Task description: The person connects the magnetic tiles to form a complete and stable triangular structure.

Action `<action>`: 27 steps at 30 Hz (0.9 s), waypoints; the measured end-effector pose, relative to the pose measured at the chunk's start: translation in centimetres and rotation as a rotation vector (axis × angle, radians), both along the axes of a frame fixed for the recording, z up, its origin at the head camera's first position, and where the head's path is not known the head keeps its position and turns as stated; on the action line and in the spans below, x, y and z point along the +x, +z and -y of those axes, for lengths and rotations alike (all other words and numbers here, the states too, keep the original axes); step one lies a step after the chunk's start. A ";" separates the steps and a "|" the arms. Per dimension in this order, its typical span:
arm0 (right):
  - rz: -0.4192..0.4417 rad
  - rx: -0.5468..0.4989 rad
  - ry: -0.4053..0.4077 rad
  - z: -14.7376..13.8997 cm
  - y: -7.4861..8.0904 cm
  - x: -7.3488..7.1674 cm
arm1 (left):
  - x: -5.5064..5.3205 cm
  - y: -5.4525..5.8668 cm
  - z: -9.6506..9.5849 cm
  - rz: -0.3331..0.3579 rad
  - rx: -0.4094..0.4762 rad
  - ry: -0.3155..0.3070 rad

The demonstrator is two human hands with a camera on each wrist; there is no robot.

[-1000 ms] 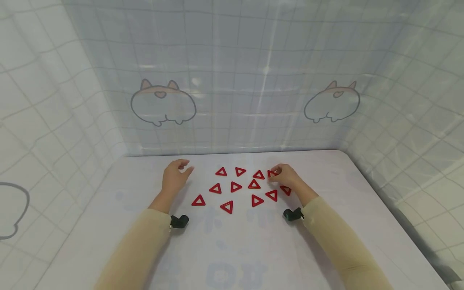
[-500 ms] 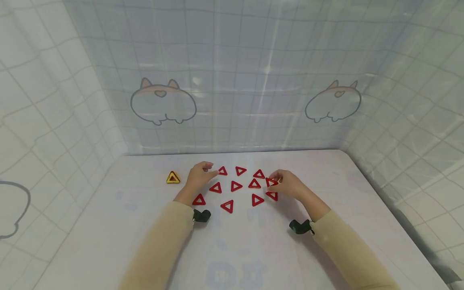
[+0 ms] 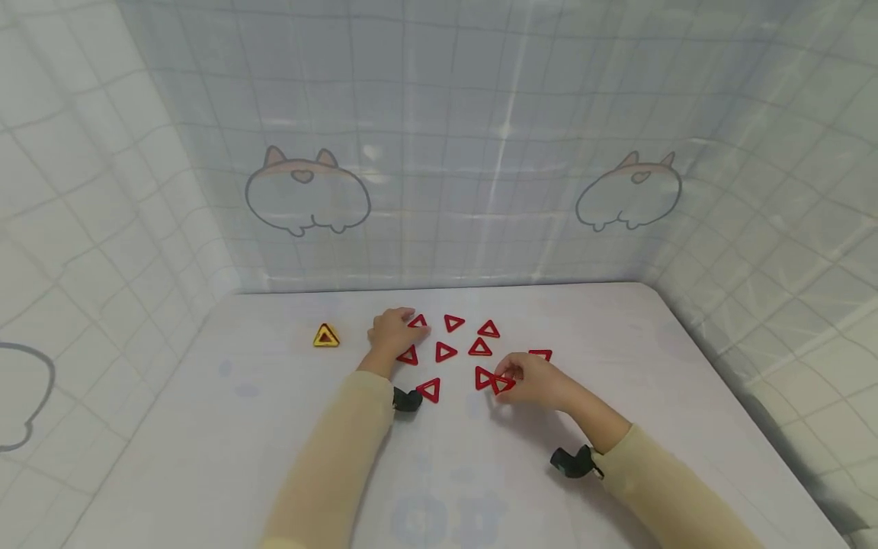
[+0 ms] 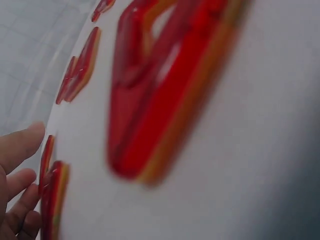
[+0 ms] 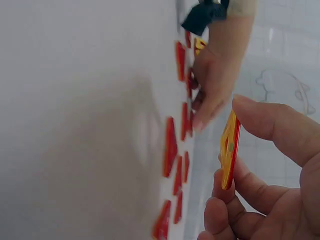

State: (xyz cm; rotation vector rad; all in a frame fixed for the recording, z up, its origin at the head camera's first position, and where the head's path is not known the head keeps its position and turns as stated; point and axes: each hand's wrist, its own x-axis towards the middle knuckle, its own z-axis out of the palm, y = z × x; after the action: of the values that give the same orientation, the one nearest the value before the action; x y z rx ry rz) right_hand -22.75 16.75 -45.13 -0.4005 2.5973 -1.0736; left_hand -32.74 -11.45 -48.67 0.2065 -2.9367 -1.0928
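Observation:
My right hand [image 3: 531, 379] pinches a small hollow triangle [image 3: 503, 384] between thumb and fingers. In the right wrist view this held triangle [image 5: 230, 150] stands nearly edge-on, one side yellow and the other red. In the head view it overlaps a red triangle [image 3: 483, 377]. My left hand [image 3: 391, 335] reaches over the left end of the scattered triangles, thumb and fingers apart. Its fingertips are right beside a red triangle [image 3: 418, 322], with another red triangle [image 3: 408, 355] just below. The left wrist view has that hand [image 4: 20, 185] holding nothing.
Several more hollow red triangles, such as one red triangle [image 3: 446, 351], lie flat on the white table [image 3: 439, 473]. A yellow triangle [image 3: 326, 336] lies apart at the left. A tiled curtain [image 3: 439, 191] rises behind the table and along both sides.
My left hand has moved right to the red triangles, uncovering the yellow triangle. My right hand has lifted a triangle from the right end and carried it toward me and leftward.

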 end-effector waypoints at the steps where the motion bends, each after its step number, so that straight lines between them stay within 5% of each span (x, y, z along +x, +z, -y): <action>1: -0.002 -0.001 0.015 0.1 -0.2 0.2 | 0.0 0.0 -0.1 -0.003 -0.023 0.007; 11: 0.029 -0.002 0.084 1.0 -1.2 2.1 | -0.2 -0.3 -1.1 0.008 -0.124 0.043; 27: 0.019 0.037 0.151 2.3 -1.8 3.2 | 1.7 1.0 0.9 0.047 0.005 -0.109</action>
State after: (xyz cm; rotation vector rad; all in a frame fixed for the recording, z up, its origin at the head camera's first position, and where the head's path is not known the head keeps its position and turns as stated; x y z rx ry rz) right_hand -19.57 14.50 -46.93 -0.5642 2.5200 -0.9729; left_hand -31.09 -12.37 -47.64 0.0735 -3.0198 -1.1239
